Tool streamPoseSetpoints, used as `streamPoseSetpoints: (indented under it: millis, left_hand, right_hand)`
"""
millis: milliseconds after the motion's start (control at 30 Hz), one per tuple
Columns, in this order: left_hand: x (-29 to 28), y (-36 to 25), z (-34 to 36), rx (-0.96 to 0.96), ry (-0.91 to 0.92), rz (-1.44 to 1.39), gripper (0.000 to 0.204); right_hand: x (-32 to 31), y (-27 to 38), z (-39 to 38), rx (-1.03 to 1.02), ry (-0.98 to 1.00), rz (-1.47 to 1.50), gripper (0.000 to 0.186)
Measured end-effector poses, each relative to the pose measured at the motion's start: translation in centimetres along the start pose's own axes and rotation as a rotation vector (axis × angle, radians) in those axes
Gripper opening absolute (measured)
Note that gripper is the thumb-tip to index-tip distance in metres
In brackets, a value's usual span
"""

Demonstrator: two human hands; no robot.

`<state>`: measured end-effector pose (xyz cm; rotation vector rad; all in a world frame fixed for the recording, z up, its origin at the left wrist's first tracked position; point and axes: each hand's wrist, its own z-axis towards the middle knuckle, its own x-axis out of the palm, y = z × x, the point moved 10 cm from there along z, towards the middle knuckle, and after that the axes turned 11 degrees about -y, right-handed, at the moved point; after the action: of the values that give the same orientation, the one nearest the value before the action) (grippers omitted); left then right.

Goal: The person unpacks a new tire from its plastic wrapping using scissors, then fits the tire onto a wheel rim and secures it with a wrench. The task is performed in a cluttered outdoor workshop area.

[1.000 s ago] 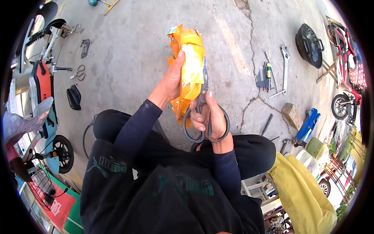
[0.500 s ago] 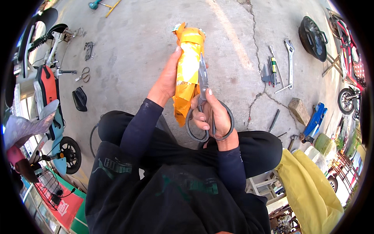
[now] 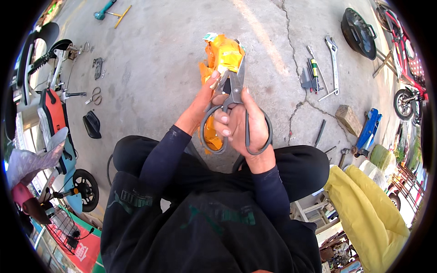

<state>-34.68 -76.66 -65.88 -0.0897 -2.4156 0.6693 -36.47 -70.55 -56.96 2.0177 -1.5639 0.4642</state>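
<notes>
Before me, my left hand (image 3: 199, 107) grips a long package wrapped in crinkled orange plastic (image 3: 229, 53). The wrap is torn or folded open along its left side, and a strip hangs down behind the scissors. My right hand (image 3: 250, 127) has its fingers in the big dark loops of a pair of scissors (image 3: 236, 88). Handles and blades are spread apart, with the blades at the middle of the package. A small dark patch shows between the blades; what it belongs to I cannot make out. The left fingers behind the package are hidden.
On the concrete floor to the right lie an adjustable wrench (image 3: 333, 59), a screwdriver (image 3: 314, 68), a hex key set (image 3: 311, 85), a wooden block (image 3: 349, 120) and a blue jack (image 3: 371, 130). Smaller scissors (image 3: 94, 96) and a scooter (image 3: 54, 109) are at left, a black basin (image 3: 357, 34) far right.
The scissors have opened, their loops moving apart and the blades spreading over the package. The orange wrap now gapes at its left side. The view has shifted slightly.
</notes>
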Motion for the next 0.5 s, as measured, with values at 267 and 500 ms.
streamPoseSetpoints:
  millis: [267,500]
  left_hand:
    - [-0.3,2.7,-2.2,-0.045,0.006,0.127,0.053]
    - [1.2,1.9,-3.4,0.07,0.061,0.118,0.064]
  right_hand:
    - [-0.7,1.1,0.2,0.072,0.112,-0.029,0.06]
    - [-2.2,0.0,-2.6,0.058,0.085,-0.107,0.064]
